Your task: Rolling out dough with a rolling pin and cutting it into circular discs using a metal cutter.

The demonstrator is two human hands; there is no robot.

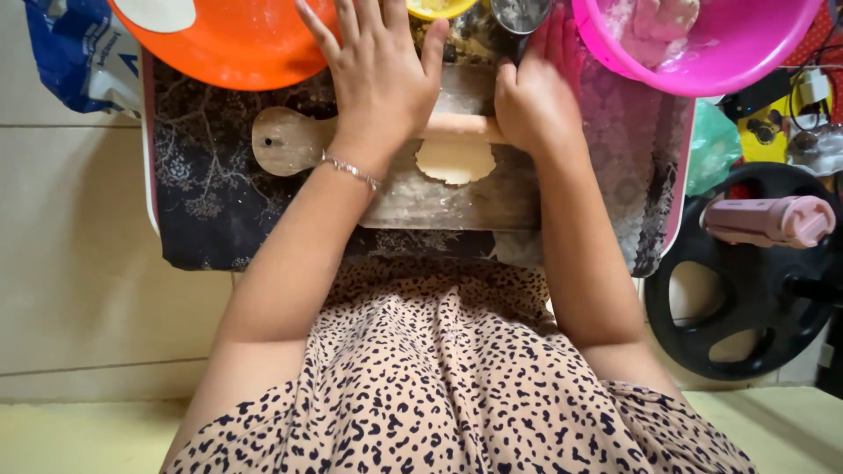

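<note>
A wooden board [439, 204] with a rounded handle [283, 140] lies on a dark patterned cloth [202, 184]. On the board is a small flat round of pale dough [455, 161]. A wooden rolling pin [463, 129] lies across the dough's far edge. My left hand [382, 79] presses flat on the pin's left part with its fingers spread; a thin bracelet is on the wrist. My right hand [534, 101] rests on the pin's right end, fingers bent over it.
An orange bowl [228, 44] is at the far left and a pink bowl [729, 48] holding dough at the far right. Between them are a yellow bowl [439, 7] and a metal cup [520, 13]. A black wheel-shaped ring [746, 290] and a pink cylinder [773, 219] are on the right.
</note>
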